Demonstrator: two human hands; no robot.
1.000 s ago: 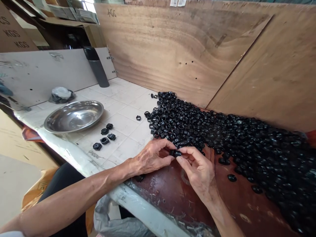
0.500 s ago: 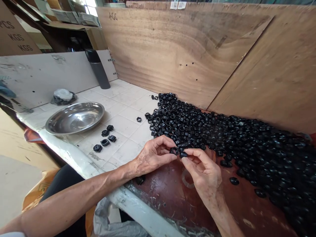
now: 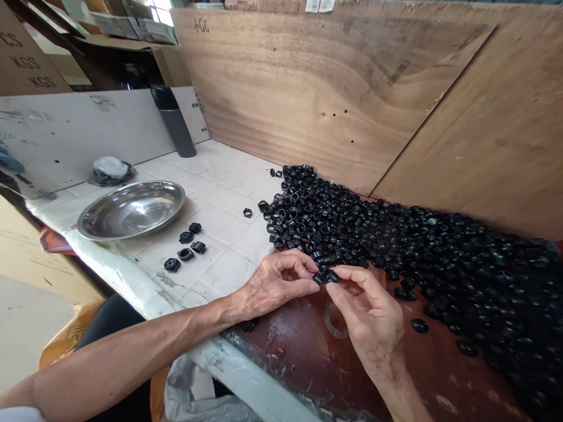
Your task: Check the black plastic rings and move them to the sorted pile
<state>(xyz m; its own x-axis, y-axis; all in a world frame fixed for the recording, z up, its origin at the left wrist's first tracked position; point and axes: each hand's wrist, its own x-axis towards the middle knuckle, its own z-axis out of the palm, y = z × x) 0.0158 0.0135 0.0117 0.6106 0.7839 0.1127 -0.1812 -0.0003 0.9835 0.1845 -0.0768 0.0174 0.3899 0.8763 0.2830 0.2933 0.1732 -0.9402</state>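
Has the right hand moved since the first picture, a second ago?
Yes. Judged against the pale ring on the brown surface, the right hand has shifted slightly to the right, uncovering more of that ring.

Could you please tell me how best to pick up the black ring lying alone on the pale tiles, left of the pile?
Probably pinch the ring by opposite sides of its outer wall, coming from above: it is small and sits apart from the pile, sides free.
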